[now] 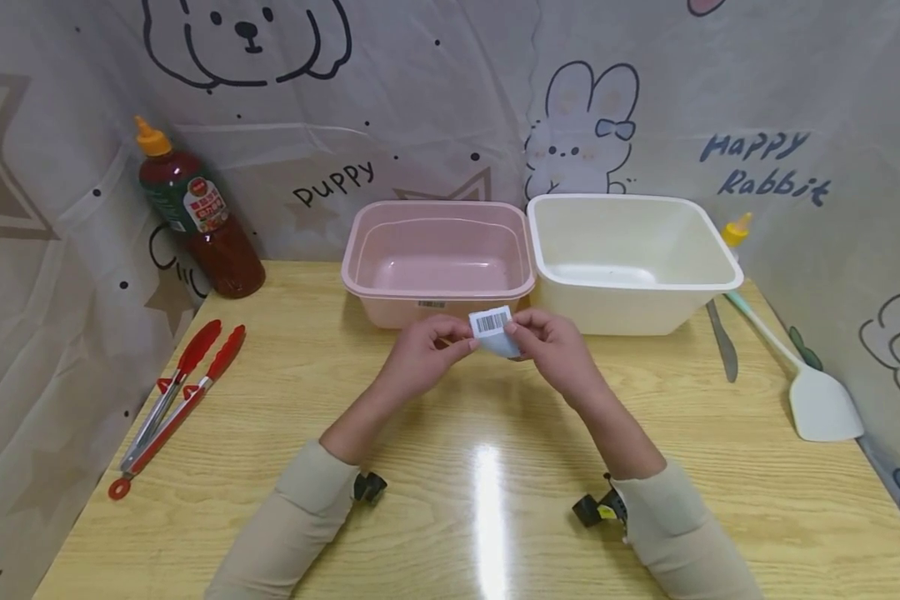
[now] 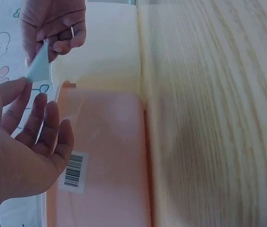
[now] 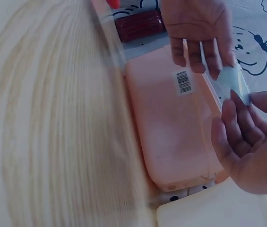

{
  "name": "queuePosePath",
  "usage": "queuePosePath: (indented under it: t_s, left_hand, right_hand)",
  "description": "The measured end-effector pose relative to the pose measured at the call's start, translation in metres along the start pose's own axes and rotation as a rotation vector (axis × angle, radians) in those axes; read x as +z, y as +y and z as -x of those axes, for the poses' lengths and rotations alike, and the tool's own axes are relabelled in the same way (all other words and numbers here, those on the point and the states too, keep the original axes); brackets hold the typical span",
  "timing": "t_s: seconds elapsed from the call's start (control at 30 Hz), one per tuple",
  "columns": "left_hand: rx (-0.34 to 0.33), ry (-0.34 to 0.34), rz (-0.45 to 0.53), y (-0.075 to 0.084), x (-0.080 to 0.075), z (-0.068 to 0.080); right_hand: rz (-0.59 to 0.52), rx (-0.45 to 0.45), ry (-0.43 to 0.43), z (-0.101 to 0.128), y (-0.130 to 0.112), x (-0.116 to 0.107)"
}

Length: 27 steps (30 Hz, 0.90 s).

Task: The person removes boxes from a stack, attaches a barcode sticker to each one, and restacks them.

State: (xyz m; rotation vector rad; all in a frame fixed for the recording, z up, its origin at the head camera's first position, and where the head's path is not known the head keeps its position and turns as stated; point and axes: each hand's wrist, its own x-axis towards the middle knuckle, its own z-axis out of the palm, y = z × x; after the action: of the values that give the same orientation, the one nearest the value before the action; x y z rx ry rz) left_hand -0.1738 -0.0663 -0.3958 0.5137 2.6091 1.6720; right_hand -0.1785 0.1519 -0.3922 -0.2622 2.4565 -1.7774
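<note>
A small barcode sticker (image 1: 492, 322) with a pale blue backing is held up between both hands, in front of the pink bin (image 1: 390, 308). My left hand (image 1: 420, 357) pinches its left corner between thumb and index finger, the other fingers loosely bent. On the opposite side my right hand (image 1: 562, 357) pinches the sticker between thumb and fingers. In the left wrist view the backing (image 2: 40, 66) stretches between the two hands. The pink bin carries another barcode label (image 2: 74, 171) on its front side.
A cream-white bin (image 1: 622, 312) stands against the pink one's right side. Red-tipped tongs (image 1: 172, 400) and a red sauce bottle (image 1: 202, 221) are at left. At right lie a knife (image 1: 722, 342) and a white spatula (image 1: 825, 404), with a yellow-capped bottle (image 1: 736, 231) behind the bin.
</note>
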Motion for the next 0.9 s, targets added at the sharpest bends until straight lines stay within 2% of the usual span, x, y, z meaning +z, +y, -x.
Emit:
queuePosePath:
  t_s: [0.1,0.2,0.3,0.37,0.6,0.73,0.9]
  left_hand:
    - [0.001,0.015,-0.015,0.001,0.001,0.0]
    - [0.009,0.013,-0.038,0.002,0.003,0.0]
    - [0.028,-0.002,-0.046,0.004,0.004,0.0]
    - [0.044,-0.012,-0.039,0.004,0.006,0.0]
    - [0.08,-0.013,-0.077,0.007,0.008,0.002]
    - [0.076,-0.025,-0.1,0.008,0.008,0.003]
    - [0.053,-0.035,-0.108,0.008,0.009,0.006]
  right_hand:
    - [0.13,-0.132,0.074,0.004,0.001,0.003]
    - [0.343,-0.336,0.143,0.007,0.001,0.007]
    - [0.463,-0.502,0.148,0.01,0.0,0.01]
    - [0.483,-0.553,0.137,0.01,-0.001,0.011]
    - [0.503,-0.574,0.123,0.011,-0.003,0.01]
    - [0.503,-0.58,0.136,0.011,-0.003,0.011]
    - [0.491,-0.526,0.132,0.011,-0.002,0.008]
